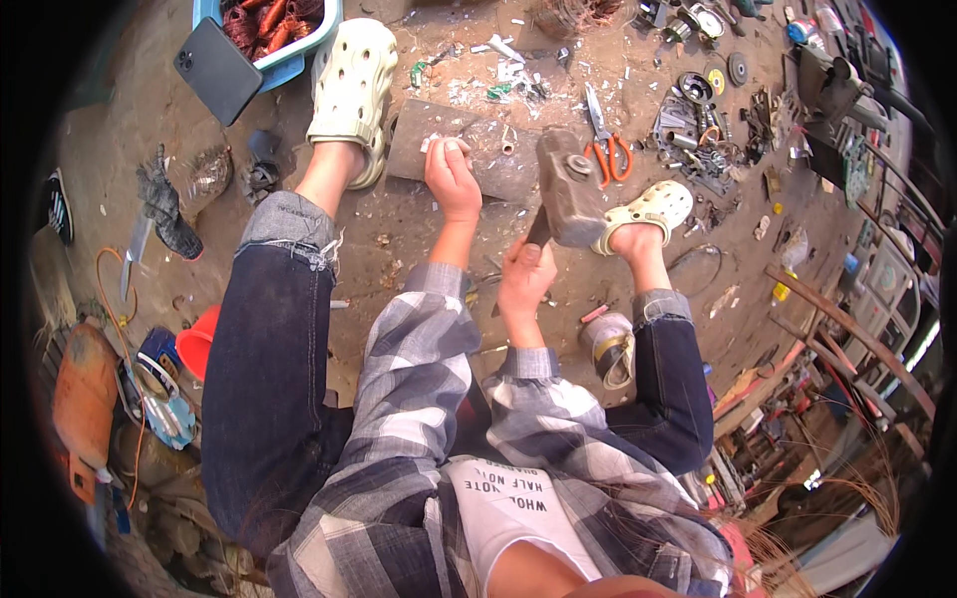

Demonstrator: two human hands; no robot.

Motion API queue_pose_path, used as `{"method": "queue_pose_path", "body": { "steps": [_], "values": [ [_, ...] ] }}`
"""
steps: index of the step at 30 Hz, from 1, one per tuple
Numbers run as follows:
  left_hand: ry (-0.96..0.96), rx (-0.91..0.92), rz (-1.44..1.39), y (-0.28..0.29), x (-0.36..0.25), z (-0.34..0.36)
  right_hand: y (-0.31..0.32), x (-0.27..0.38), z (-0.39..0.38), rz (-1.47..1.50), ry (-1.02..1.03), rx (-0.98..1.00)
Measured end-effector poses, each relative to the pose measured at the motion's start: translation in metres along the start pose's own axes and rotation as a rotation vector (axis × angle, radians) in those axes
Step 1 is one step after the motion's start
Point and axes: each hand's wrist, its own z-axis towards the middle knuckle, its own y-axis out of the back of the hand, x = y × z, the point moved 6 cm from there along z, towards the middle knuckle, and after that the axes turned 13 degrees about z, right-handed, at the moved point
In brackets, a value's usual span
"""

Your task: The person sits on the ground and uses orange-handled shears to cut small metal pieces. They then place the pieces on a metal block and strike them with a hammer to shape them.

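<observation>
My right hand [525,279] is wrapped around the short handle of a sledgehammer [570,189]. Its heavy, worn steel head is raised beside the right end of a dark, flat block [411,149] on the ground between my feet. Over the block's middle, my left hand [453,179] is closed, thumb against the bent fingers. A pale bit shows at its fingertips, too small to name. To the right of that hand, a small, pale, tube-like piece [508,142] stands on the block. Scissors with orange handles [612,159] lie just beyond the hammer head.
Shiny scraps [508,80] litter the ground past the block. A blue basin [284,72] of copper-coloured wire, with a phone [217,72] against its rim, is far left. Metal parts [688,130] lie far right. A knife [136,244] and dark glove [167,209] lie left; a tin can [608,347] stands near my right leg.
</observation>
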Motion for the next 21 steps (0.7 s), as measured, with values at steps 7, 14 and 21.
{"method": "queue_pose_path", "body": {
  "steps": [7,14,21],
  "values": [
    [0.057,-0.070,-0.060,0.010,0.004,0.005,-0.004,-0.018,0.002,0.018,-0.179,0.099],
    [-0.015,-0.117,0.025,0.003,-0.009,0.012,0.013,-0.034,0.003,-0.068,-0.093,-0.047],
    [-0.140,0.021,0.336,-0.005,-0.014,0.009,0.013,-0.037,0.000,0.155,-0.395,-0.079]
  ]
}}
